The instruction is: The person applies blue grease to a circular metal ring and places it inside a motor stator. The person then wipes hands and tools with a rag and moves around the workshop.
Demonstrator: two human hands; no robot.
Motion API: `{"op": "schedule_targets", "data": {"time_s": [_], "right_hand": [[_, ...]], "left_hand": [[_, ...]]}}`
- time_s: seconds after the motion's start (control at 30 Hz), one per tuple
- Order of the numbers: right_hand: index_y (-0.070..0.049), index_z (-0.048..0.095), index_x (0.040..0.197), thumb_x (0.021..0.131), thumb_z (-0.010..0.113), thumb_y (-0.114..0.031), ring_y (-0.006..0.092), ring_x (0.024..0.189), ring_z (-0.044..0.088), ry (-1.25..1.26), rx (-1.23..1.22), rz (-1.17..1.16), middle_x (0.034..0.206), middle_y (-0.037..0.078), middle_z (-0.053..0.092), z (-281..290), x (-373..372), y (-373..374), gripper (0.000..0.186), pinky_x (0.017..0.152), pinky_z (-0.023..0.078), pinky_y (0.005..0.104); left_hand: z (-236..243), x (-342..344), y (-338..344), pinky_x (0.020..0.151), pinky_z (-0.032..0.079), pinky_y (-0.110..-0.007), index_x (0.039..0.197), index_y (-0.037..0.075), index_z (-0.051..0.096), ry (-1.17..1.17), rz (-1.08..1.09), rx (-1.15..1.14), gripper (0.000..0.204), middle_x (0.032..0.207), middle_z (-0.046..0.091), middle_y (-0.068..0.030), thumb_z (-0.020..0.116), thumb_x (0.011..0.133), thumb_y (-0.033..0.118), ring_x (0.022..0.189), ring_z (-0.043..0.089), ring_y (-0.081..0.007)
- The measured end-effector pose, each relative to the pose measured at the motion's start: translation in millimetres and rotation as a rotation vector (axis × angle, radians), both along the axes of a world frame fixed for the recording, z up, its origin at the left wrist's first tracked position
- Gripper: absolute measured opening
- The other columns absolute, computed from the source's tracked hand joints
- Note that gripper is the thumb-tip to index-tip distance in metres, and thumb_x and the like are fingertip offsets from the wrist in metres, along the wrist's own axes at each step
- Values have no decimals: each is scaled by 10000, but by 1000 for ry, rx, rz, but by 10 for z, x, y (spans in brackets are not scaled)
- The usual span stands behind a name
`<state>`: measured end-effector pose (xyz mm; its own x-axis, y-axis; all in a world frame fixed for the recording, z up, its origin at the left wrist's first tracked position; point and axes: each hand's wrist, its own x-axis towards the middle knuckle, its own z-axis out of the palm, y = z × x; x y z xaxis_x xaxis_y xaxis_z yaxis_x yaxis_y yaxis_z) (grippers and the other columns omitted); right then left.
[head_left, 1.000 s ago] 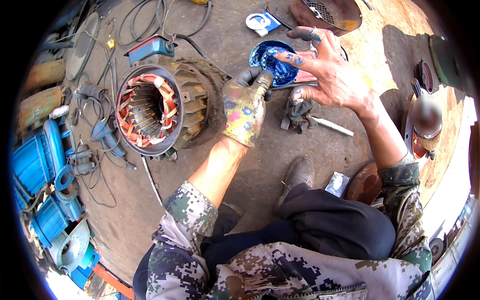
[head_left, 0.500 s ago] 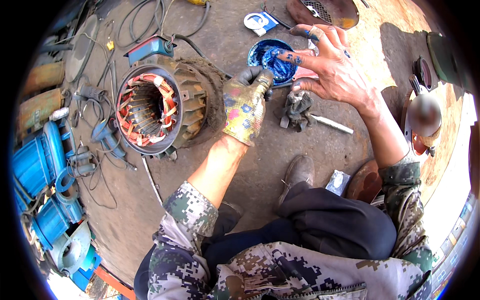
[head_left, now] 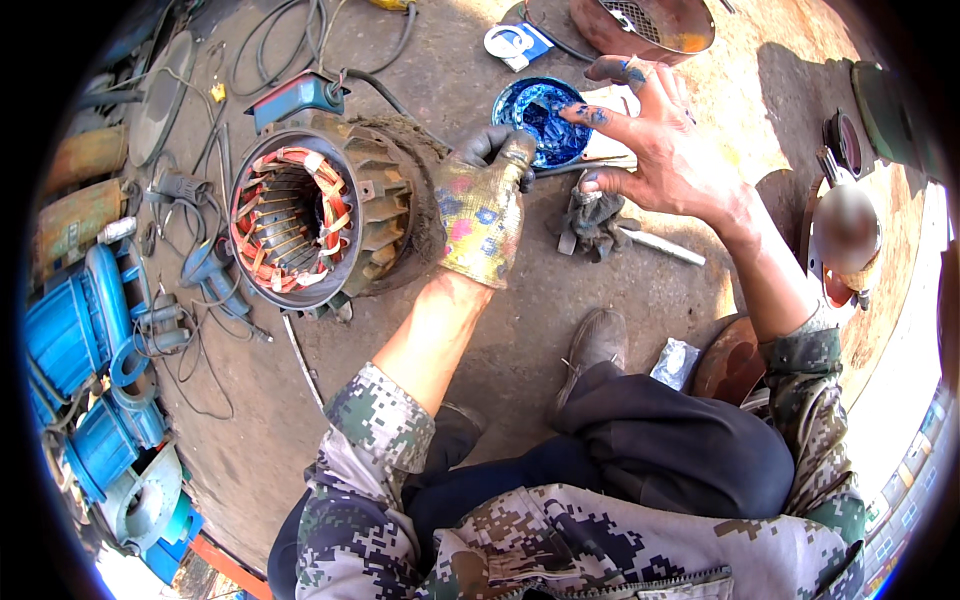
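Nearest: camo sleeves [head_left: 375,415] & a dark-trousered knee [head_left: 680,440], then a shoe [head_left: 600,350] & shiny packet [head_left: 674,364]. Next out, a dark rag [head_left: 597,225] by a pale rod [head_left: 665,248]. Above these, L hand [head_left: 482,205], in a stained glove, has thumb & fingers curled in at the near-left edge of a blue bowl [head_left: 503,103] — can't tell if they pinch it. R hand [head_left: 665,145], bare, is open w/ fingers spread, blue-smeared index over the bowl's right side; can't tell if the tip touches the paste [head_left: 548,125].

Main risk, I'd say: bowl tipping, b/c L hand crowds one edge & an uneven tug would spill paste. Grit's another — rag sits just below R thumb, so a brush against it could carry dirt into the paste. Blue on R index could also rub off on whatever it meets. L of the glove, the motor housing [head_left: 388,215] has its windings [head_left: 336,190] exposed; a knock could scuff them. Beyond, a black cable [head_left: 395,100] runs toward L hand, poss. snag. Farthest: white ring [head_left: 508,42], rusty guard [head_left: 650,30] w/ mesh
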<state>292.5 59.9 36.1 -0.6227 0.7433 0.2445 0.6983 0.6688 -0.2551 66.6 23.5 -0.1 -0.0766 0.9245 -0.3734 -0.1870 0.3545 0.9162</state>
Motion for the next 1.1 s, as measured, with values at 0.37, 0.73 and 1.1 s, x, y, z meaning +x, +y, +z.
{"op": "schedule_targets", "data": {"time_s": [0.37,0.73,1.1], "right_hand": [[-232,647,1438,811,880,-388,412,1325,458,222,-176,38,1453,193,471,-169,-148,-236,687,1119,411,516],[-346,648,1453,845,773,-567,390,1306,433,82,-18,29,1497,139,480,-137,-134,26,659,1131,354,519],[-406,725,1329,849,691,-637,351,1341,462,-77,209,48,1495,58,518,-22,-48,176,534,1135,333,516]], "left_hand": [[-147,-50,81,659,493,-239,1045,31,724,-540,228,-196,100,809,663,0,712,1020,127,701,592,-92],[-75,46,27,648,483,-238,1081,27,755,-234,-15,-55,161,832,679,8,696,1036,170,706,579,-69],[-60,32,34,660,483,-243,1073,39,735,-156,-61,-77,156,846,708,-10,702,1037,187,705,599,-84]]}}
